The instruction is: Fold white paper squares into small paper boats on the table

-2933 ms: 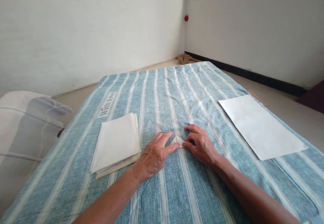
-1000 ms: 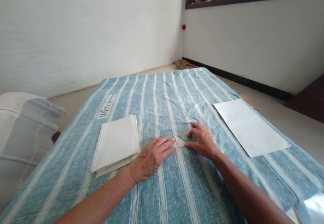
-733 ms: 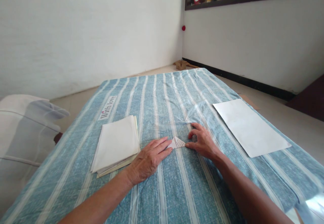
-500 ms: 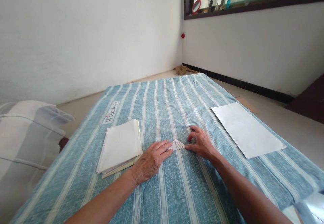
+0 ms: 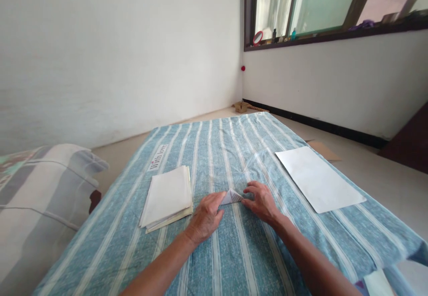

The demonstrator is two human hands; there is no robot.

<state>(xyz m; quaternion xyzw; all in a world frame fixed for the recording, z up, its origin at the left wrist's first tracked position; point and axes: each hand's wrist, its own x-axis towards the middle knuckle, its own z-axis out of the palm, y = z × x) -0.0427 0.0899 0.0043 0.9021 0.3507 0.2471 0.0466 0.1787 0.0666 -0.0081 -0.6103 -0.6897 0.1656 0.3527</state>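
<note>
A small folded paper [image 5: 231,196], white with printed lines on its right part and a raised peak, lies between my hands on the striped cloth. My left hand [image 5: 207,215] is closed on its left end, with the fingers bent over. At the right end, my right hand [image 5: 262,203] holds the tip with its thumb and fingers, the index finger curved above. My fingertips partly hide both ends of the paper.
A stack of paper sheets [image 5: 169,195] lies left of my hands. One large white sheet [image 5: 317,178] rests on the right side. Blue striped cloth [image 5: 234,251] covers the surface. Beyond its left edge is a draped checked fabric [image 5: 43,224]; a small cardboard box [image 5: 241,107] sits at the far corner.
My left hand has gone from lying flat on the folded paper to gripping its left end. The paper's peak stands up more. The camera view has tilted up slightly.
</note>
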